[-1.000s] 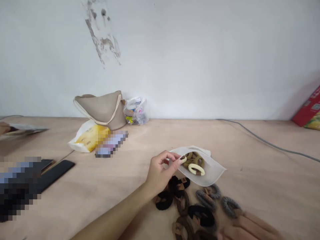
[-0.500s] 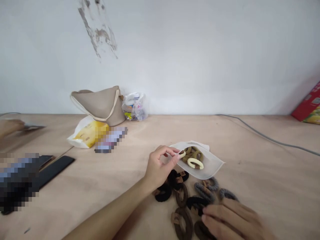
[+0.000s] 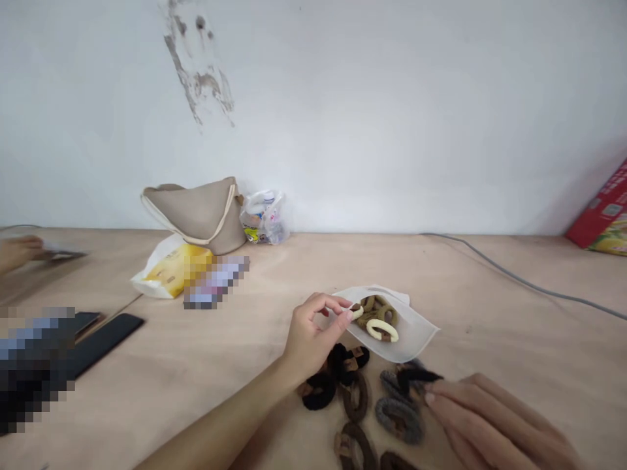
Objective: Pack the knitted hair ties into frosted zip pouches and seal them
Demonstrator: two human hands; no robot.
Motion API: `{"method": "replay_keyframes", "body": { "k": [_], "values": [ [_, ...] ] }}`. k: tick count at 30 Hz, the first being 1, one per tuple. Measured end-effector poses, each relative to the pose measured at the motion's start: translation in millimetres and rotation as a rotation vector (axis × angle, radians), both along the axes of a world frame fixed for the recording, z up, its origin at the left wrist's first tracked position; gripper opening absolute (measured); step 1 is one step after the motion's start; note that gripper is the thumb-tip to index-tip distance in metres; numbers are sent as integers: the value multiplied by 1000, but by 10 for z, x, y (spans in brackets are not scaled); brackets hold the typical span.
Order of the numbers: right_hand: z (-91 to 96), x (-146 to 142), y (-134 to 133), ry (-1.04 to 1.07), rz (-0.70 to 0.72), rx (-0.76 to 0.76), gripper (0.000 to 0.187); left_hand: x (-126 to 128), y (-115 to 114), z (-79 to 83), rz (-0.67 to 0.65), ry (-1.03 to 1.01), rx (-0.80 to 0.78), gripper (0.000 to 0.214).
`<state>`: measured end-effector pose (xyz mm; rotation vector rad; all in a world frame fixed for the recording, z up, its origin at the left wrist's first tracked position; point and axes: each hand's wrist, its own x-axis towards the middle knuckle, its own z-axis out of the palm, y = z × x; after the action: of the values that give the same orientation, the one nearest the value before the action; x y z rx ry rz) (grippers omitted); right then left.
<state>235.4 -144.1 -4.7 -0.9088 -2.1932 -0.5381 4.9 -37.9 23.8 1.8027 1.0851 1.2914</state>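
Observation:
My left hand [image 3: 313,333] pinches the near-left edge of a frosted white pouch [image 3: 416,329], holding its mouth spread. Inside the pouch lie several olive-brown hair ties [image 3: 375,307] and a cream hair tie [image 3: 383,329]. Another bit of cream shows by my left fingertips. In my right hand [image 3: 490,418], a black hair tie [image 3: 418,376] is gripped between thumb and fingers, slightly blurred, just below the pouch. Grey hair ties [image 3: 399,419] lie under it. Further left on the table are black hair ties [image 3: 318,390] and brown hair ties [image 3: 355,397] with tan labels.
Toward the wall stand a beige bag [image 3: 196,212], a clear plastic bag [image 3: 267,219] and a yellow tissue pack [image 3: 179,267]. A blurred-out phone [image 3: 215,281] lies beside them. A grey cable [image 3: 514,277] crosses the right side, near a red box [image 3: 602,212]. Another person's hand [image 3: 22,251] is far left.
My right hand has picked up a black hair tie and lifted it up and right toward the pouch. My left hand keeps its hold on the pouch. The view has tilted slightly upward.

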Motion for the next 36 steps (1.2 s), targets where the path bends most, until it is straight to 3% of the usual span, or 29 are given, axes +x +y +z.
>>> {"method": "replay_keyframes", "body": {
  "k": [3, 7, 11, 15, 19, 23, 26, 29, 33, 36],
  "values": [
    [88, -93, 112, 85, -92, -69, 27, 14, 0, 10, 19, -1, 0, 15],
    [212, -466, 208, 97, 14, -78, 27, 28, 16, 8, 42, 1, -8, 15],
    [144, -867, 307, 9, -14, -140, 15, 40, 28, 8, 47, 1, -8, 15],
    [41, -1073, 400, -106, -123, -164, 17, 40, 25, 15, 26, -11, -5, 16],
    [88, -1020, 342, -100, -65, -119, 5, 28, 41, 9, 18, -8, -12, 15],
    [213, -743, 248, 10, 26, 80, 26, 37, 51, 16, 12, -33, -38, 16],
    [267, -531, 261, 98, -45, -3, 27, 54, 39, 29, 3, -53, -57, 16],
    [288, -530, 290, 68, -73, -97, 30, 61, 24, 32, 7, -62, -59, 17],
    [208, -955, 301, -71, 84, -97, 9, 54, 29, 26, 22, -51, -62, 16],
    [39, -1348, 347, -64, 97, 19, 10, 46, 48, 25, 22, -35, -60, 16]
  ]
}}
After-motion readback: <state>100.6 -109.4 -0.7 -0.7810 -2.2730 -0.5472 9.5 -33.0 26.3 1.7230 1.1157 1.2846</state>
